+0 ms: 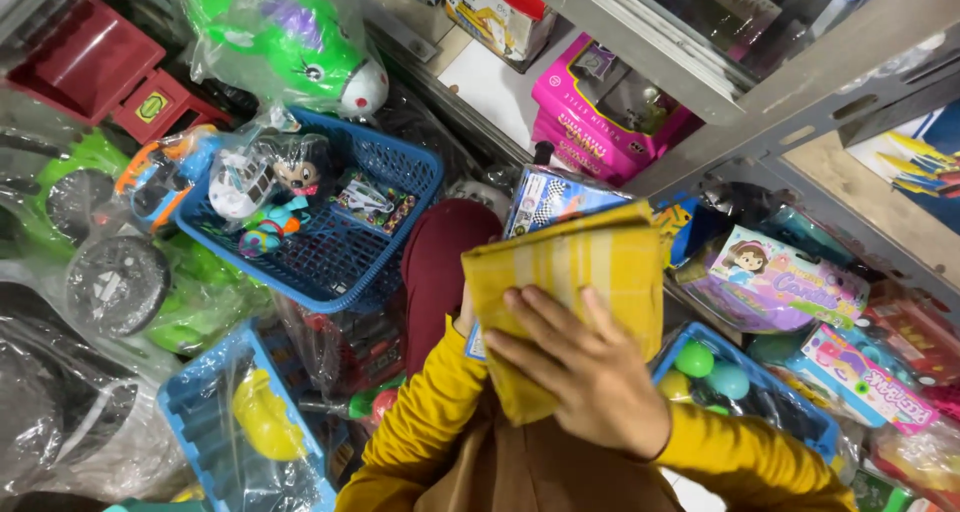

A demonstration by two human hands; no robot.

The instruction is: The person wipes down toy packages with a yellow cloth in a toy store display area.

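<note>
Below the grey metal shelf [740,92], among packed toys and a blue basket [400,172], the right hand [585,372] presses its spread fingers [540,317] flat on a yellow checked cloth [580,262]. The left hand [465,317] is hidden behind the cloth; I cannot tell its grip.

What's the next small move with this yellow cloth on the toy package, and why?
Probably slide the right hand with the yellow cloth across the boxed toy. The cloth lies flat on its face, and the left hand seems to steady it from behind.
</note>
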